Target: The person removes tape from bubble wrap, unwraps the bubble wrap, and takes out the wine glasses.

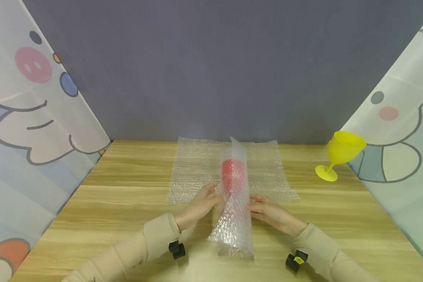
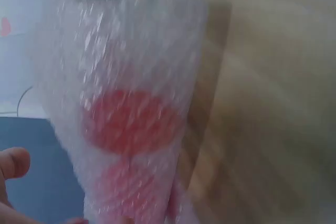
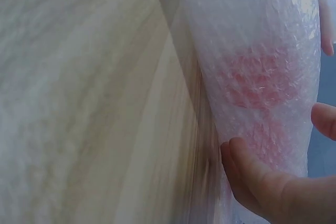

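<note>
A red goblet [image 1: 232, 176] lies rolled inside clear bubble wrap [image 1: 235, 231], its shape blurred through the layers. In the left wrist view its round red base [image 2: 131, 121] shows through the wrap. My left hand [image 1: 201, 203] is at the left side of the roll, its thumb apart from its other fingers. On the opposite side my right hand [image 1: 273, 213] rests its extended fingers against the wrap, and in the right wrist view its thumb stands off the roll. Another sheet of bubble wrap [image 1: 194, 168] lies flat beneath the roll's far part.
A yellow goblet [image 1: 342, 150] stands upright at the right side of the wooden table [image 1: 127, 203]. A grey panel [image 1: 211, 70] rises behind the table, with cartoon-printed sheets [image 1: 24, 129] along both sides.
</note>
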Demonstrator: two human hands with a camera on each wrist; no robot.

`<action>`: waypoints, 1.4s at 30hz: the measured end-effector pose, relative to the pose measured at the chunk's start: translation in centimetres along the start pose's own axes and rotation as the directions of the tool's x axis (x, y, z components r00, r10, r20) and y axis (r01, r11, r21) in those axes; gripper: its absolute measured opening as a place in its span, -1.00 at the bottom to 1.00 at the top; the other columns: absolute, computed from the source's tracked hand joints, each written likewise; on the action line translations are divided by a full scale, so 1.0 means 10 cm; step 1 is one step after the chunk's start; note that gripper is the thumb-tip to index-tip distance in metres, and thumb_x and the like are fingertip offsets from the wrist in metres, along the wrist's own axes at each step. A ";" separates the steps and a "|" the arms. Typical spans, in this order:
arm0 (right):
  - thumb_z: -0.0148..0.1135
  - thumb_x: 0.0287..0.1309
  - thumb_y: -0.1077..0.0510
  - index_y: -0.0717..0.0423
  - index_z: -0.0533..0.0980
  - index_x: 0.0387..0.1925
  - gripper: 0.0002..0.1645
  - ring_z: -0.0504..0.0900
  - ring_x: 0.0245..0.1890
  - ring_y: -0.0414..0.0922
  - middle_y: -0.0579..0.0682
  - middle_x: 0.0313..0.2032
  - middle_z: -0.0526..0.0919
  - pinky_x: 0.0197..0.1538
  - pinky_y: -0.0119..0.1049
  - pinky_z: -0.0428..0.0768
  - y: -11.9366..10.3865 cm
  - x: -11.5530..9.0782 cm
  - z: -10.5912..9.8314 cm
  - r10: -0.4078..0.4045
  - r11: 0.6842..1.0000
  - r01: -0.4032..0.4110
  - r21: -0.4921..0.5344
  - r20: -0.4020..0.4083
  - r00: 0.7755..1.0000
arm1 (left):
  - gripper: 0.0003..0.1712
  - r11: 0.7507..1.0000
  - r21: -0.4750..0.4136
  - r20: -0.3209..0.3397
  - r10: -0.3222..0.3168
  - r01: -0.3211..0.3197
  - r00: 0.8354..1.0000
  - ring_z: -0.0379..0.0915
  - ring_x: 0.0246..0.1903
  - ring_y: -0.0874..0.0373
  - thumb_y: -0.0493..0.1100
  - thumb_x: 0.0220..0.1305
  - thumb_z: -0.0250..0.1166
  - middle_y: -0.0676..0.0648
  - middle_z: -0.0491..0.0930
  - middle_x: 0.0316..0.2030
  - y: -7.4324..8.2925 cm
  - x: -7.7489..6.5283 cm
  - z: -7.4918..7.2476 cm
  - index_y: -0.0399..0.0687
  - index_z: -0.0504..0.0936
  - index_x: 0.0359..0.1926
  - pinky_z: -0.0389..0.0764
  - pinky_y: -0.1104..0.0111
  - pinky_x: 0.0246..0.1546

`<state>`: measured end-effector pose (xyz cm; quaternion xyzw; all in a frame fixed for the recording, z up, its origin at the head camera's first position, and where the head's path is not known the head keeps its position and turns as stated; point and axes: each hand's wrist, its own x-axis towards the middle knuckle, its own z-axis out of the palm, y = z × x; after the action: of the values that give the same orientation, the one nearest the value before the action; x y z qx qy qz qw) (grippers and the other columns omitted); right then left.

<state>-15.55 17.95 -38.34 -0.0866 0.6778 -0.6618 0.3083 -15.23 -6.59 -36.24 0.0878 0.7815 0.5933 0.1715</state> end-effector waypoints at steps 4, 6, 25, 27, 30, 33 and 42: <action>0.06 0.23 0.11 0.48 -0.14 0.32 -0.13 0.32 0.24 0.07 0.36 0.30 0.13 0.31 -0.14 0.28 -0.01 0.01 -0.01 -0.008 1.000 0.008 -0.008 -0.006 1.000 | -0.30 0.984 0.128 -0.055 0.135 -0.128 0.989 0.09 0.30 -0.17 -0.06 0.22 0.17 -0.21 0.18 0.31 0.04 0.23 -0.16 -0.15 0.17 0.33 0.14 -0.03 0.30; 0.06 0.23 0.12 0.49 -0.14 0.32 -0.14 0.30 0.25 0.09 0.37 0.30 0.13 0.30 -0.15 0.28 -0.01 0.01 -0.01 -0.008 1.000 0.008 -0.003 -0.010 1.000 | -0.33 0.969 0.181 -0.054 0.182 -0.170 0.982 0.10 0.30 -0.13 -0.07 0.23 0.17 -0.17 0.22 0.31 0.03 0.35 -0.22 -0.14 0.20 0.32 0.13 -0.02 0.31; 0.03 0.25 0.01 0.29 0.09 0.32 -0.27 0.21 0.29 0.18 0.26 0.30 0.21 0.33 0.07 0.19 -0.17 -0.03 -0.10 -0.101 0.951 0.009 -0.310 -0.281 0.954 | -0.20 0.961 0.189 0.004 0.203 -0.201 0.979 0.37 -0.39 0.25 -0.06 0.06 0.35 0.11 0.11 0.37 -0.09 0.86 -0.13 0.41 0.20 0.31 0.49 0.30 -0.22; 0.04 0.25 0.04 0.31 0.15 0.29 -0.32 0.21 0.29 0.19 0.29 0.28 0.24 0.31 0.07 0.22 -0.18 0.00 -0.11 -0.159 0.925 0.036 -0.378 -0.300 0.940 | -0.17 0.957 0.197 0.016 0.214 -0.213 0.977 0.45 -0.13 0.17 -0.06 0.05 0.36 0.15 0.08 0.38 -0.11 0.88 -0.11 0.41 0.18 0.32 0.47 0.20 0.04; 0.06 0.23 0.12 0.32 0.22 0.25 -0.39 0.27 0.26 0.19 0.29 0.24 0.31 0.26 0.04 0.31 -0.20 0.05 -0.11 -0.238 0.892 0.074 -0.446 -0.325 0.915 | -0.14 0.950 0.205 0.029 0.234 -0.235 0.972 0.00 0.35 0.05 -0.07 0.04 0.37 0.17 0.05 0.38 -0.13 0.89 -0.08 0.41 0.16 0.33 0.13 0.07 0.33; 0.09 0.20 0.22 0.35 0.29 0.20 -0.45 0.33 0.22 0.19 0.30 0.20 0.36 0.23 -0.02 0.37 -0.22 0.13 -0.09 -0.321 0.871 0.134 -0.472 -0.341 0.884 | -0.12 0.953 0.190 0.038 0.232 -0.235 0.972 -0.06 0.37 0.02 -0.08 0.03 0.38 0.16 0.03 0.39 -0.14 0.91 -0.04 0.42 0.15 0.33 0.15 0.07 0.31; 0.19 0.08 0.32 0.39 0.39 0.09 -0.50 0.39 0.16 0.20 0.32 0.13 0.43 0.19 -0.08 0.42 -0.38 0.47 -0.01 -0.491 0.780 0.248 -0.574 -0.318 0.811 | -0.10 0.959 0.164 0.037 0.229 -0.232 0.973 0.00 0.35 -0.01 -0.11 0.02 0.38 0.12 0.01 0.40 -0.17 0.92 -0.01 0.41 0.14 0.34 0.29 0.09 0.25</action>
<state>-20.47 15.16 -36.22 -0.1436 0.8477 -0.5096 -0.0317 -23.70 -4.01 -39.36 0.1978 0.8114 0.5408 0.1002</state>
